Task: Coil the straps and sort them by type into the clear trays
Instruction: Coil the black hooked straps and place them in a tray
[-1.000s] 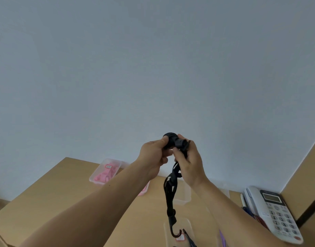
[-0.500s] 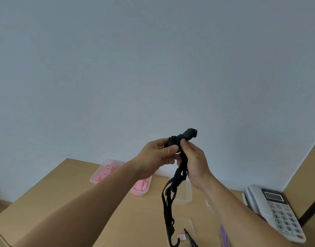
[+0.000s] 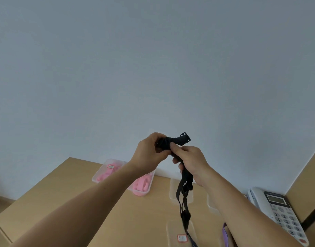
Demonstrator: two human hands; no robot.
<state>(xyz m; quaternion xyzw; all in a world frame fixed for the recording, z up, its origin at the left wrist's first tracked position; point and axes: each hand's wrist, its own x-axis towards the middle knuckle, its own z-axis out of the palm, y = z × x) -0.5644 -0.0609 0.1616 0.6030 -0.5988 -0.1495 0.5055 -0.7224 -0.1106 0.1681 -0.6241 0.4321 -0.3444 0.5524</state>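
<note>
Left grip (image 3: 149,152) pinches the coiled end of black strap (image 3: 186,176), held above the desk's (image 3: 64,193) far edge; right grip (image 3: 191,162) curls round the hanging tail (buckle (image 3: 185,139) juts free). Advice: wind tight, even wraps, 1 at a time.

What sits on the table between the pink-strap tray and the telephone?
Head view: a clear tray behind the dangling black strap, and another partly hidden by the right forearm.

your strap (image 3: 183,191) is black; pink straps (image 3: 142,184) fill the clear tray (image 3: 98,176) at 9 o'clock; purple strap (image 3: 225,233) at 5 o'clock; white phone (image 3: 279,213), tan desk (image 3: 64,193).
</note>
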